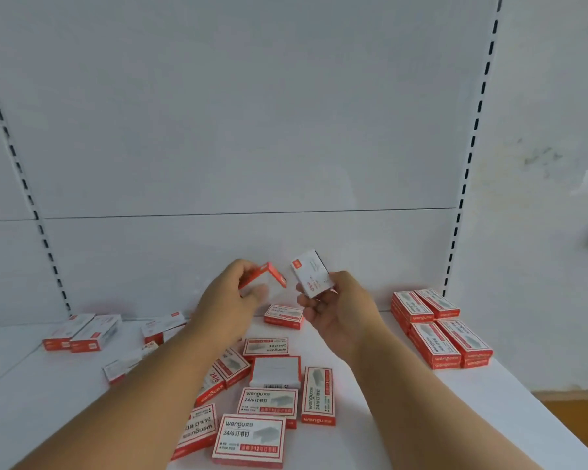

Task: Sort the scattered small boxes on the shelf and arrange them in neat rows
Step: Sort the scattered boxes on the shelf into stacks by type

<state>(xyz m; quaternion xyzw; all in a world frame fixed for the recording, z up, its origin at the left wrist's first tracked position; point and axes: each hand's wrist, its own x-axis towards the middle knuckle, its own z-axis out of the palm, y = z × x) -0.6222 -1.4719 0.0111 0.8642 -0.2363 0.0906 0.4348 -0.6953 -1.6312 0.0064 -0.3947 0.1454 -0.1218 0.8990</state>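
Held above the white shelf (370, 401): one red box (263, 273) pinched in the left hand (230, 300), blurred, long axis slanting up to the right; one white-faced box (311, 278) gripped by the curled fingers of the right hand (336, 308), tilted, long axis running down to the right. Both forearms raised, reaching forward. Neat block (440, 329) at right, four box tops showing, stacked in layers. Scattered boxes (269, 398) below the hands, roughly ten; several more at left (82, 332), blurred.

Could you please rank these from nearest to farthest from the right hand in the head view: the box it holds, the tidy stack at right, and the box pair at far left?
1. Box it holds, in the right hand.
2. Tidy stack, on the shelf's right.
3. Box pair, far left.
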